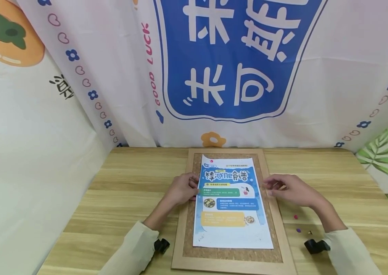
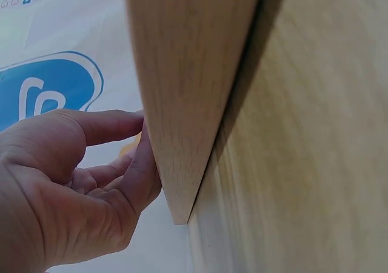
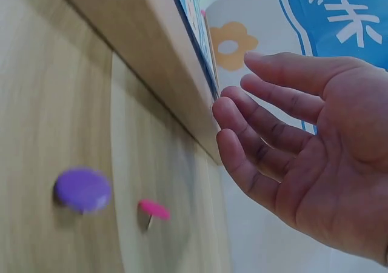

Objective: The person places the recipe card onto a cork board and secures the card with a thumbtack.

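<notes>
A printed paper poster (image 1: 231, 236) with colored text boxes lies on a cork board (image 1: 197, 252) with a light wooden frame (image 1: 235, 266). A pink thumbtack (image 1: 211, 161) sits near the poster's top left corner, which curls up. My left hand (image 1: 181, 189) pinches the poster's left edge between thumb and fingers; in the left wrist view the board's frame (image 2: 182, 91) hides the paper at the fingertips. My right hand (image 1: 288, 189) hovers by the board's right side, fingers loosely bent and apart, holding nothing, fingertips close to the frame in the right wrist view.
To the board's right, a pink thumbtack (image 3: 154, 209), a purple thumbtack (image 3: 83, 190) and a small metallic piece (image 1: 310, 232) lie on the wooden table (image 1: 111, 206). A printed curtain (image 1: 139, 76) hangs behind the table's far edge.
</notes>
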### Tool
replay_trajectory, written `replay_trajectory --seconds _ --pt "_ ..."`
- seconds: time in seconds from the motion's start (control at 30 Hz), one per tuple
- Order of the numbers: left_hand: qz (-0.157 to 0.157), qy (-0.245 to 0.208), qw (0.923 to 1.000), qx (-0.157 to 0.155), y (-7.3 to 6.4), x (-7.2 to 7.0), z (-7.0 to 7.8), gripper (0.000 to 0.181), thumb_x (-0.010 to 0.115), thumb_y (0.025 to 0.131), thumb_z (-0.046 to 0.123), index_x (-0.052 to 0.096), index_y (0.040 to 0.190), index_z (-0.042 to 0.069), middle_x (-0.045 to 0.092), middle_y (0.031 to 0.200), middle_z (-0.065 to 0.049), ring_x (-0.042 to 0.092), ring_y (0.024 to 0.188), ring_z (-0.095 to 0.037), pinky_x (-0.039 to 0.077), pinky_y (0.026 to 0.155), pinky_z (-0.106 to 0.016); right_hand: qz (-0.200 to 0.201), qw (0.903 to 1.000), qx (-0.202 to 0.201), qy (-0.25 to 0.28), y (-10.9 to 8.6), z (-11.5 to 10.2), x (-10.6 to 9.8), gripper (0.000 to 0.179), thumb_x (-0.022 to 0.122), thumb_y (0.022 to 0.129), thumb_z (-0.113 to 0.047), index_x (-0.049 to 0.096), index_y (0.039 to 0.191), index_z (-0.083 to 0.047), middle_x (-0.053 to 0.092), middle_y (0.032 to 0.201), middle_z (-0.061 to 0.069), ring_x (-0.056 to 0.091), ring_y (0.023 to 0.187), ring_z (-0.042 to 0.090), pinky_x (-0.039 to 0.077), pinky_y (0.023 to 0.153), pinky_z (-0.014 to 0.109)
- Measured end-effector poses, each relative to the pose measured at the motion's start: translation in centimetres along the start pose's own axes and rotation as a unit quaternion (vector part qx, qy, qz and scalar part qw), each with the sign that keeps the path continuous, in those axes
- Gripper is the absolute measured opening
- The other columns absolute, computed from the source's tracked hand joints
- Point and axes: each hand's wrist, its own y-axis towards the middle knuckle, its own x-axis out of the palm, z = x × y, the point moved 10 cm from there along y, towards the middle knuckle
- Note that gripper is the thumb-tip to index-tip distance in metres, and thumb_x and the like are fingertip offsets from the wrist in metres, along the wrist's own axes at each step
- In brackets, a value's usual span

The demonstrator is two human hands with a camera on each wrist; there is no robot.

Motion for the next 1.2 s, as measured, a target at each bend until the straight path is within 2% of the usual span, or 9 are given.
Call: replay_trajectory --seconds 0.37,0.8,1.2 --pt "0.010 -0.006 0.9998 -0.014 -0.2 -0.4 -0.7 0.031 0.072 0.095 -0.006 0.067 0.125 -0.003 0.072 0.096 -0.016 0.072 0.072 -0.019 0.066 0.060 -0.029 -0.012 0.9999 -0.002 0.012 -1.4 1.0 -0.3 0.034 0.074 0.101 -0.014 0.070 0.131 0.001 0.076 0.114 0.007 0.066 0.099 0.008 0.060 0.083 0.022" --pt "0.002 0.000 1.0000 -0.008 0.1 -0.1 -0.3 0.031 0.072 0.095 -0.004 0.067 0.126 -0.003 0.073 0.095 -0.015 0.072 0.071 -0.018 0.066 0.061 -0.029 -0.012 0.9999 0.006 0.003 -4.2 2.7 -0.6 0.033 0.075 0.099 -0.015 0.071 0.128 0.001 0.076 0.113 0.005 0.067 0.098 0.002 0.062 0.082 0.022" --pt "0.008 -0.004 0.9998 -0.016 0.2 -0.4 -0.4 0.032 0.074 0.094 -0.004 0.067 0.125 -0.003 0.072 0.096 -0.015 0.072 0.070 -0.019 0.066 0.061 -0.029 -0.015 0.9998 0.001 0.009 -5.1 3.0 -0.6 0.032 0.075 0.100 -0.014 0.071 0.127 0.002 0.075 0.115 0.007 0.066 0.097 0.000 0.062 0.083 0.022"
